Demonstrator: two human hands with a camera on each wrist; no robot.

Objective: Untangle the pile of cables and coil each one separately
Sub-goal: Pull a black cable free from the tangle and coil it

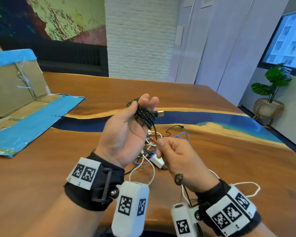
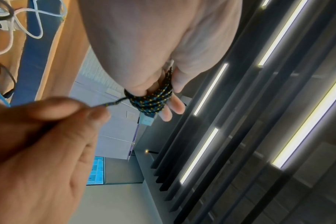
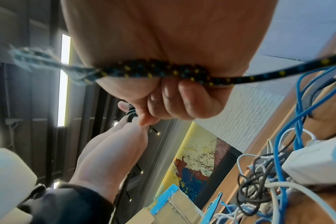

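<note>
Black braided cable (image 1: 144, 115) flecked with yellow and blue sat wound in loops around the fingers of the raised left hand (image 1: 126, 132), its metal USB plug (image 1: 160, 113) jutting out to the right. The right hand (image 1: 179, 158) pinched the cable's trailing strand between thumb and fingertips just below the coil, its grip closed tight. Beneath both hands, a tangled pile of white, blue and dark cables (image 1: 149, 151) lay on the wooden bench (image 1: 58, 168), beside a blue-taped flattened cardboard box (image 1: 24, 117).

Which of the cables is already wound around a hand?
The black speckled braided cable, looped around the left hand's fingers; the white, blue and grey ones lie tangled on the table.
</note>
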